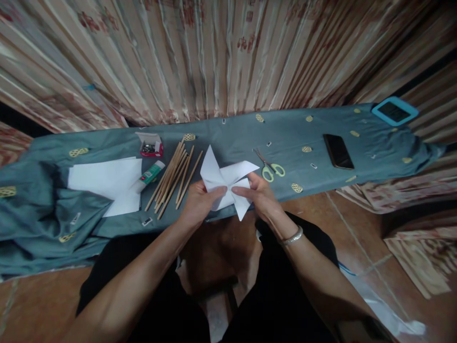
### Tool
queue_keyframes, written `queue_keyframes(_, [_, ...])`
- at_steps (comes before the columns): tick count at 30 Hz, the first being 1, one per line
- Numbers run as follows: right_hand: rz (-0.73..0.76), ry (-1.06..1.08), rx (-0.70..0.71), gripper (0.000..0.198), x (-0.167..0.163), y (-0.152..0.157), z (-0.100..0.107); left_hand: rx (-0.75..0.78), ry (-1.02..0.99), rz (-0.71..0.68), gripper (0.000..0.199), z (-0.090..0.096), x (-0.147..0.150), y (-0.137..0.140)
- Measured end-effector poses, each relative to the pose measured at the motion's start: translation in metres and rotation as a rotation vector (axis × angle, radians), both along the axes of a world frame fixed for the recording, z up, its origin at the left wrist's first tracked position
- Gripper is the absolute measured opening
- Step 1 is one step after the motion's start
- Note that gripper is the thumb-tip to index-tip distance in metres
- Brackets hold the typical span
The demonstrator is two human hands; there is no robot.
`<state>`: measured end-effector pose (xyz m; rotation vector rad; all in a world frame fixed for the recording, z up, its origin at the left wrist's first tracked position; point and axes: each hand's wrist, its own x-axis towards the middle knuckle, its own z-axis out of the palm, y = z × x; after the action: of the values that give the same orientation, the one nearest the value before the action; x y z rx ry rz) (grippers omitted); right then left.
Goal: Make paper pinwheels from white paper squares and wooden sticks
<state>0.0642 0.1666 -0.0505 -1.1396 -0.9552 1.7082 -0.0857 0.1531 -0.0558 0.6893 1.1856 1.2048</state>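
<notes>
A white paper pinwheel (233,175) is held up over the front edge of the cloth-covered table, its pointed blades folded in toward the middle. My left hand (202,199) grips its left side, the thumb pressing near the centre. From the other side my right hand (260,194) pinches it, thumb also close to the centre; the fingers behind the paper are hidden. Left of the pinwheel lies a bundle of thin wooden sticks (171,178). Scissors with light green handles (269,169) rest to the right of my right hand.
White paper sheets (107,178) lie at the left, a glue stick (152,174) at their edge. Behind it stands an open red-and-white box (150,145) of small metal pieces. A phone (338,151) and a blue-framed device (394,111) are at the right. Patterned curtains (228,57) hang behind.
</notes>
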Motion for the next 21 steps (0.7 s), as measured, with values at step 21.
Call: queue_keyframes(21, [-0.145, -0.208, 0.125, 0.038, -0.026, 0.003, -0.010, 0.064, 0.133, 0.025, 0.028, -0.010, -0.011, 0.003])
